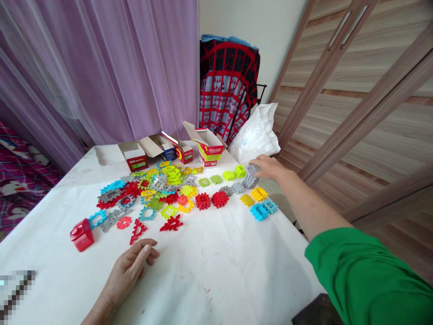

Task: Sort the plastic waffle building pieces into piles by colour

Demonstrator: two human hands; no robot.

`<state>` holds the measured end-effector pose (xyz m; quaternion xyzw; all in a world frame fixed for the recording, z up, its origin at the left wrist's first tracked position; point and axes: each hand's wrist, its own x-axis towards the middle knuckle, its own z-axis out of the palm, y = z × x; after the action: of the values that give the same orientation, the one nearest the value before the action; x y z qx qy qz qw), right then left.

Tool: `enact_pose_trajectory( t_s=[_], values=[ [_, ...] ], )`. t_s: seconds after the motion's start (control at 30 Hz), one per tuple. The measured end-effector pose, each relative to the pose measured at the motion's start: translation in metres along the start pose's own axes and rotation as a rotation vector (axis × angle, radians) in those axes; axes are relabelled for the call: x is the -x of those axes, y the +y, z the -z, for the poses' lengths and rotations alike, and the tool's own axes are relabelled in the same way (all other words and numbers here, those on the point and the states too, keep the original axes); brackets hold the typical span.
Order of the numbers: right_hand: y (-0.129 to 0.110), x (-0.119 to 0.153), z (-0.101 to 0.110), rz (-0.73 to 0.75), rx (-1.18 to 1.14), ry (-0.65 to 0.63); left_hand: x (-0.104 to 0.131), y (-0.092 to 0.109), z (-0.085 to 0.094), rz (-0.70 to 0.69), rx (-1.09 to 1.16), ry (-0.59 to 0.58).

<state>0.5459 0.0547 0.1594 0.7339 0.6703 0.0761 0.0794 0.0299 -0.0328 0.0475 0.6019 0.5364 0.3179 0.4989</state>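
Note:
My right hand (pixel 267 167) reaches to the table's right edge, its fingers on a grey toothed plastic building piece (pixel 251 169) at the top of a stack of grey pieces (pixel 250 181). The fingertips are partly hidden behind it. My left hand (pixel 137 259) rests on the white tabletop with loosely bent fingers and nothing in them. Closest to it lies a red triangular piece (pixel 138 231), with another red triangle (pixel 172 223) to the right. Beside the grey stack are lime green pieces (pixel 240 171), yellow pieces (pixel 259 194) and blue pieces (pixel 259 211).
A mixed heap of building pieces (pixel 155 183) covers the table's middle left. Red stacked pieces (pixel 220 199) stand right of it. A red block (pixel 81 235) lies left. Opened boxes (pixel 210 149) and a white plastic bag (pixel 255 135) stand at the back.

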Motion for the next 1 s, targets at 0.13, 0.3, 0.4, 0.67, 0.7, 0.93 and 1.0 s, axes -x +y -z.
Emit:
enact_pose_trajectory(
  t_s=[0.13, 0.3, 0.4, 0.67, 0.7, 0.93, 1.0],
  values=[
    [0.018, -0.007, 0.005, 0.005, 0.043, -0.113, 0.0, 0.001, 0.0, 0.006, -0.003, 0.016],
    [0.017, -0.014, 0.002, 0.017, 0.072, -0.194, 0.0, 0.001, -0.001, 0.017, 0.001, 0.04],
    [0.017, -0.015, -0.001, 0.024, 0.078, -0.215, 0.0, 0.004, -0.002, 0.023, 0.006, 0.048],
    [0.022, -0.016, -0.003, 0.027, 0.08, -0.202, -0.001, -0.001, 0.0, 0.012, 0.005, 0.047],
    [0.022, -0.016, -0.002, 0.028, 0.072, -0.191, -0.001, -0.004, 0.001, 0.008, 0.003, 0.04],
    [-0.02, -0.004, 0.003, 0.181, 0.011, -0.064, -0.001, -0.003, 0.001, 0.008, 0.008, 0.039],
    [-0.041, 0.002, -0.001, 0.222, 0.019, -0.056, -0.001, 0.0, -0.001, 0.018, 0.007, 0.048]
  ],
)
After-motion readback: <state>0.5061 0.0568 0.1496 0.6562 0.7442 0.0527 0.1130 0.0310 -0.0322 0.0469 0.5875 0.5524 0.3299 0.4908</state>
